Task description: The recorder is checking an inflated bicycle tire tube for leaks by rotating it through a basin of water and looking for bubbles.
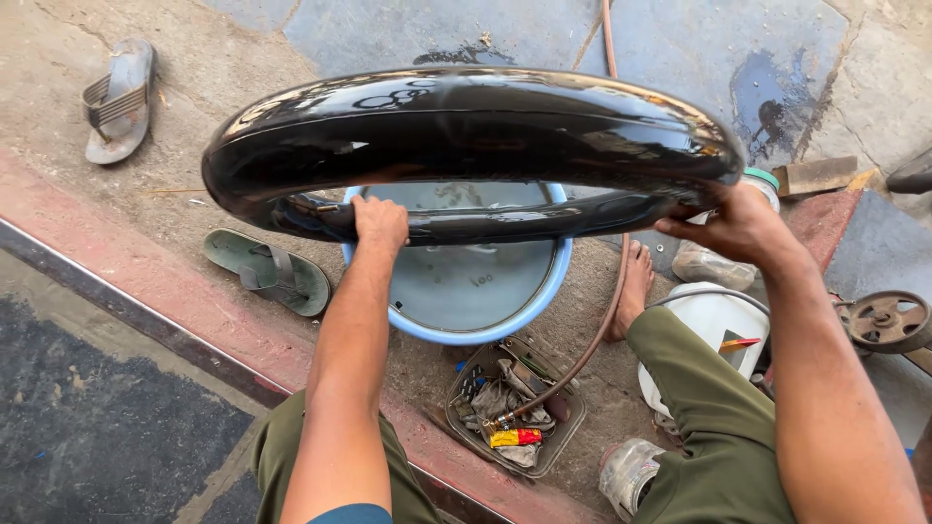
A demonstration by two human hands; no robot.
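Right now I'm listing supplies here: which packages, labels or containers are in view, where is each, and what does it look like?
Small tube or packet: in the tool tray on the ground, flat, red and yellow.
White plastic jug: by the right knee, rounded.
Clear jar: under the right hand, green lid.
Markings on the black inner tube: faint, embossed.
No signs or screens.

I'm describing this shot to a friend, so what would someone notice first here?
First, the big glossy black inner tube held up across the middle, the left hand gripping its lower inner edge and the right hand its right side. Just below it sits a blue tub of water on the ground. A tray of tools lies between the knees.
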